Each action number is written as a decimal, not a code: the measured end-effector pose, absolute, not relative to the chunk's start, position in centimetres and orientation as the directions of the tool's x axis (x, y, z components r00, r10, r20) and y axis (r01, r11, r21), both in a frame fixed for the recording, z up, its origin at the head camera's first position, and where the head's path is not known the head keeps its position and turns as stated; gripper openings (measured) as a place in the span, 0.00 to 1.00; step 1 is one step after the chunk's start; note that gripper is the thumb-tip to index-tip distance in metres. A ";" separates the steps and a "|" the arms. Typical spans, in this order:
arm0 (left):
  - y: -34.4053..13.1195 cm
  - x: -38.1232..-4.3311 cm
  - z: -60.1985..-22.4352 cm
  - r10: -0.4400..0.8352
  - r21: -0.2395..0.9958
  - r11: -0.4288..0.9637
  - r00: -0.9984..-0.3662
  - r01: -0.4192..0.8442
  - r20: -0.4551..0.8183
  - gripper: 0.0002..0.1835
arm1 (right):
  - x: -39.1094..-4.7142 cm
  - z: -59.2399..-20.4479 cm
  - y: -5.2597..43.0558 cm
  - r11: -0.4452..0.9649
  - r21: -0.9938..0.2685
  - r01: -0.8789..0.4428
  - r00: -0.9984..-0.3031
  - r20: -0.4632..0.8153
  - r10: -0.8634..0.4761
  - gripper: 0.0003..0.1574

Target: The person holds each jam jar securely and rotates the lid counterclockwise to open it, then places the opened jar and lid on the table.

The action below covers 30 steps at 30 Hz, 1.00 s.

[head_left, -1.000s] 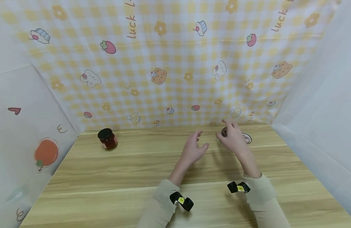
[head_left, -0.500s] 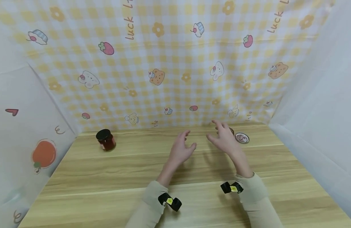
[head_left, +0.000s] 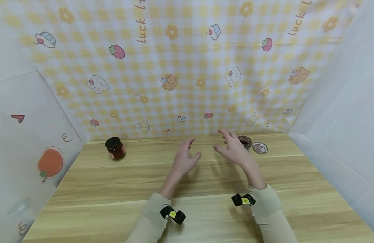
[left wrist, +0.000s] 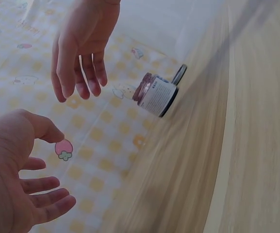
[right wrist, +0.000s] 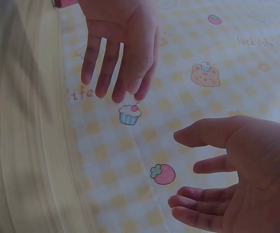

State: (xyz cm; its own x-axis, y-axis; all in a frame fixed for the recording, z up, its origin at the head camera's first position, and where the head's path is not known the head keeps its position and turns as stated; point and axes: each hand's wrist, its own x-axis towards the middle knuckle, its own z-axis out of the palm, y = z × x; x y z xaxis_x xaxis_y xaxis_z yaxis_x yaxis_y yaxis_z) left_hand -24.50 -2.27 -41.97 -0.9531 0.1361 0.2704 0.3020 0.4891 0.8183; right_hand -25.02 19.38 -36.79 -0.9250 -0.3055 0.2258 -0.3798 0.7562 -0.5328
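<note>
My left hand hovers over the middle of the table, its fingers relaxed and spread from the thumb, with nothing in it. To its right my right hand is likewise empty, fingers loosely extended. Just behind and right of that hand stands an uncapped glass jar, partly covered by the hand in the head view; the left wrist view shows its pale printed label. Beside the jar lies its round lid. At the far left stands a second jar, dark red with a black lid on.
The wooden table ends at a yellow checked cloth hanging behind it. White sheets hang at the left and right sides.
Both hands have moved left, away from the open jar. The jar's mouth and the round lid, hidden by the right hand before, now show. Neither jar has visibly moved.
</note>
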 end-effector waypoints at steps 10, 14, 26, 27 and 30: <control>-4.0 -24.5 -41.9 0.095 0.799 0.529 -0.955 0.288 0.281 0.34 | -25.5 -37.2 18.2 0.716 -0.550 -0.430 -0.903 0.251 -0.350 0.43; -4.6 -24.4 -42.1 0.084 0.791 0.545 -0.957 0.277 0.277 0.34 | -25.8 -37.6 17.9 0.708 -0.547 -0.446 -0.895 0.256 -0.366 0.42; -6.8 -24.6 -42.6 0.040 0.783 0.569 -0.959 0.252 0.280 0.34 | -26.8 -38.8 16.1 0.680 -0.548 -0.487 -0.873 0.273 -0.404 0.40; -7.0 -24.6 -42.6 0.034 0.782 0.572 -0.959 0.249 0.280 0.34 | -26.9 -38.9 15.9 0.680 -0.550 -0.485 -0.874 0.269 -0.405 0.40; -7.8 -24.7 -42.7 0.016 0.778 0.582 -0.959 0.239 0.283 0.34 | -27.2 -39.0 15.6 0.675 -0.560 -0.481 -0.875 0.259 -0.409 0.40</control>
State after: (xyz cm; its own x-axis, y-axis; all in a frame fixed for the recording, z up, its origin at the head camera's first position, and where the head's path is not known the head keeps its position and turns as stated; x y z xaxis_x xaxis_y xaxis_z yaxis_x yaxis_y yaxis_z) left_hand -24.66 -7.79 -42.69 -0.9590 0.0159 0.2829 0.2390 0.5817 0.7775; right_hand -27.19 15.57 -38.98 -0.8753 -0.4087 0.2587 -0.4806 0.6747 -0.5601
